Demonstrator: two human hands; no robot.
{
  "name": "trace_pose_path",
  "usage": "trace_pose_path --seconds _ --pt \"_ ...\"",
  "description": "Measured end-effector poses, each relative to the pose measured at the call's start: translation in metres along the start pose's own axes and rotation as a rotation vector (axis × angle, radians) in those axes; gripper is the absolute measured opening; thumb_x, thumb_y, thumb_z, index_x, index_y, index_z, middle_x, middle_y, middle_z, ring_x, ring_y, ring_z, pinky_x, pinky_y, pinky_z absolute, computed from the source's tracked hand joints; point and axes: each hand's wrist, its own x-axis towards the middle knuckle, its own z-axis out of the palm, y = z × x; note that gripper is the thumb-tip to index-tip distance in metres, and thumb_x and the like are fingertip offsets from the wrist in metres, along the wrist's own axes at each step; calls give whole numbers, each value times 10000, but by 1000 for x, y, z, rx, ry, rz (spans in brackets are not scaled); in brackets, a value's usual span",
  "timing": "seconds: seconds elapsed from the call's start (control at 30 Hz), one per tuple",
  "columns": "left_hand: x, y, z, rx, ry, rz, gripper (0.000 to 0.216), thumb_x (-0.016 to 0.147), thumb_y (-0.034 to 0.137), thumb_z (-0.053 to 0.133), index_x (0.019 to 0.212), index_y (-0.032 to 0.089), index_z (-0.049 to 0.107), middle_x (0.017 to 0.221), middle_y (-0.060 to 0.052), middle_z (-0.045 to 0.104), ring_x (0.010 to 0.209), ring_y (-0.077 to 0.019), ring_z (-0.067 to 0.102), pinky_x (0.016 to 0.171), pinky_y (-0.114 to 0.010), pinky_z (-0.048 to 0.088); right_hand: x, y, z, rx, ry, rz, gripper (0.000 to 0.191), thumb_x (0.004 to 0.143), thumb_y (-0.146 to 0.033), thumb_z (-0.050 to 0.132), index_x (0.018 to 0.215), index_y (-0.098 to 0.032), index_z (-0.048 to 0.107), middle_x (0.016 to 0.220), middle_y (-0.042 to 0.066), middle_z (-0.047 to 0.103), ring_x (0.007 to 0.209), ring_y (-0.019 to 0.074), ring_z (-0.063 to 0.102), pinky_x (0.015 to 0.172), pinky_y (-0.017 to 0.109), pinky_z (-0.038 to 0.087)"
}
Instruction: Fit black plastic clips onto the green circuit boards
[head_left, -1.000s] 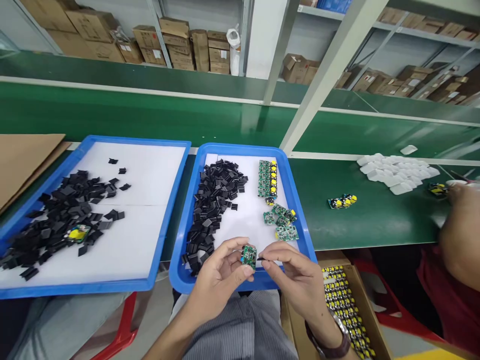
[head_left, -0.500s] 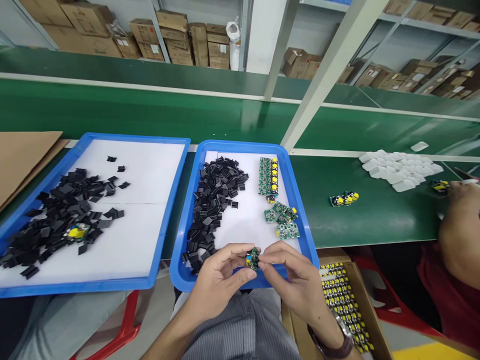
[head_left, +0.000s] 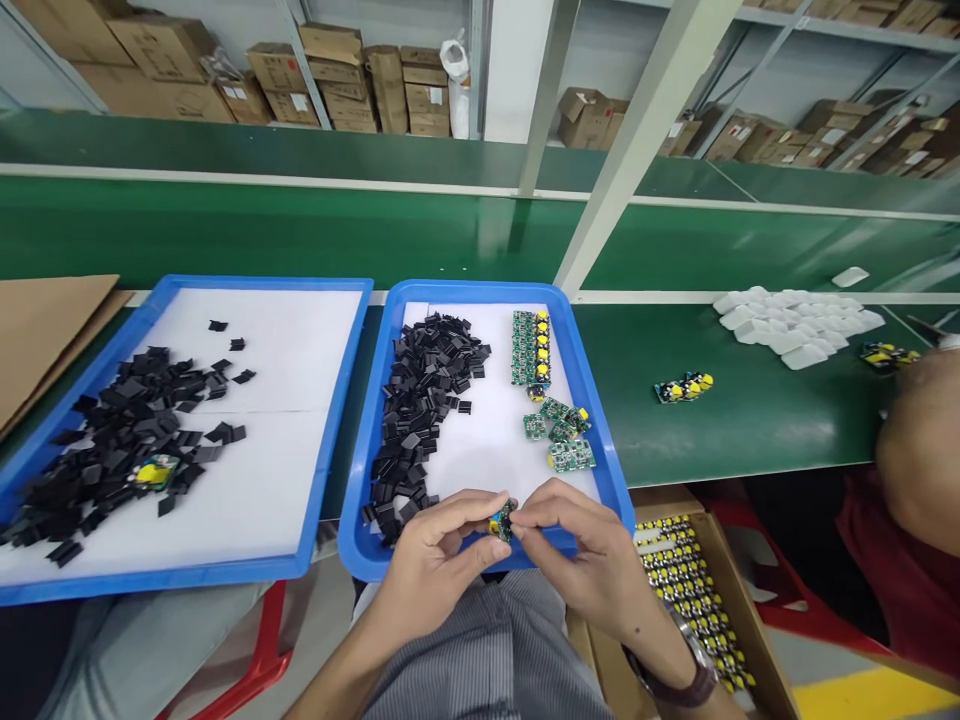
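Observation:
Over the front edge of a blue tray [head_left: 480, 291], my left hand [head_left: 442, 550] pinches a small green circuit board [head_left: 503, 521] with a yellow and blue part on it. The fingertips of my right hand [head_left: 574, 545] are closed at the board's right side; whether they hold a small piece there is hidden. A heap of black plastic pieces [head_left: 427, 390] fills the tray's left side. Green boards with yellow-topped parts [head_left: 531, 347] stand in a neat block at the tray's upper right. Several loose boards [head_left: 559, 420] lie below that block.
To the left, a second blue tray [head_left: 360, 350] carries black pieces and one yellow-topped board [head_left: 156, 471]. Right of my tray are some boards [head_left: 683, 388] and white plastic covers [head_left: 799, 322]. A carton of boards [head_left: 694, 590] sits below the bench. A co-worker [head_left: 919, 480] is at far right.
The view has shifted slightly. Both my hands keep the board in nearly the same place. At far right, the co-worker's hand has moved partly out of view.

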Motion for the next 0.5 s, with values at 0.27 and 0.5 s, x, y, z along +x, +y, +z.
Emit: trace_pose_path --seconds 0.27,0.5 --pt "5 1 0 165 -53 108 354 929 180 766 1259 307 778 1114 -56 758 1030 -185 713 907 -283 581 3 6 -1 -28 -1 6 162 961 -107 649 973 -232 751 822 4 661 739 150 628 649 283 487" --pt "2 -3 4 318 6 119 450 937 192 746 1359 339 696 1371 -74 674 1238 -228 674 972 -328 606 3 13 6 148 78 158 116 943 -195 738 1034 -250 785 862 9 736 769 154 696 697 273 566"
